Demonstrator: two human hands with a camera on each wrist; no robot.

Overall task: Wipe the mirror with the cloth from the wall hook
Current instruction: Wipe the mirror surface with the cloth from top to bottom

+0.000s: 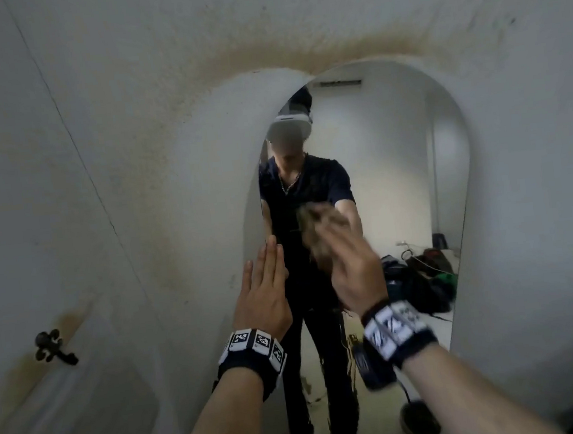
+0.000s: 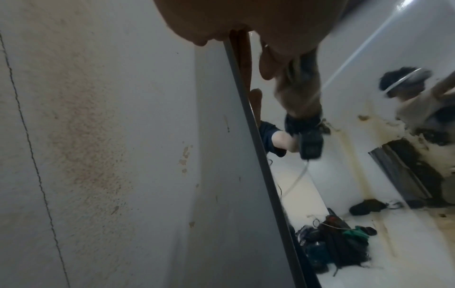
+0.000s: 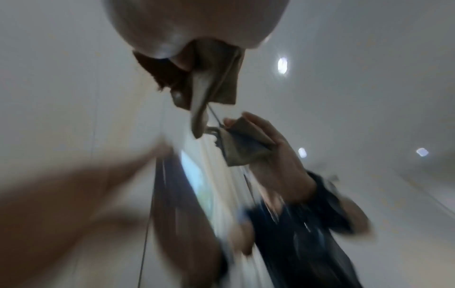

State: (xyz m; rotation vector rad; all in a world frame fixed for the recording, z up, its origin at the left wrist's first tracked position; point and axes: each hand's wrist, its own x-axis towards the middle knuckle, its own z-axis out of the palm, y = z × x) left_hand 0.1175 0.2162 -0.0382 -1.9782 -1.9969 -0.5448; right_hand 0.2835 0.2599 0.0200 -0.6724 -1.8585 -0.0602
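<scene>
- The left hand (image 1: 262, 290) is nearest, its fingers straight and held together, flat against the left edge of the mirror (image 1: 393, 170); it holds nothing. The left wrist view looks along that dark, thin mirror edge (image 2: 258, 146), with the palm (image 2: 221, 17) filling the top of the picture.
- The right hand (image 1: 351, 273), just right of the left one and a little higher up the mirror, is blurred. Its fingers are curled round a crumpled brownish cloth (image 1: 318, 227) and press it on the glass, near the left edge and about halfway up the mirror.
- In the right wrist view the cloth (image 3: 216, 78) hangs bunched from under the right hand (image 3: 197, 25), and its reflection with the reflected hand sits just below on the glass. The picture is heavily smeared, so the finger grip is not clear there.
- Both wrists wear dark bands (image 1: 253, 354) with black-and-white square markers.
- The mirror is tall with an arched top and stands against a white wall (image 1: 123, 92). The wall carries a brownish stain above and to the left of the mirror.
- A dark ornate wall hook (image 1: 53, 347) is fixed to the wall well to the left of the mirror, low down, bare.
- Farthest, inside the mirror, a person in a dark top is reflected, and to their right a pile of dark bags (image 1: 422, 280) lies on a pale floor.
</scene>
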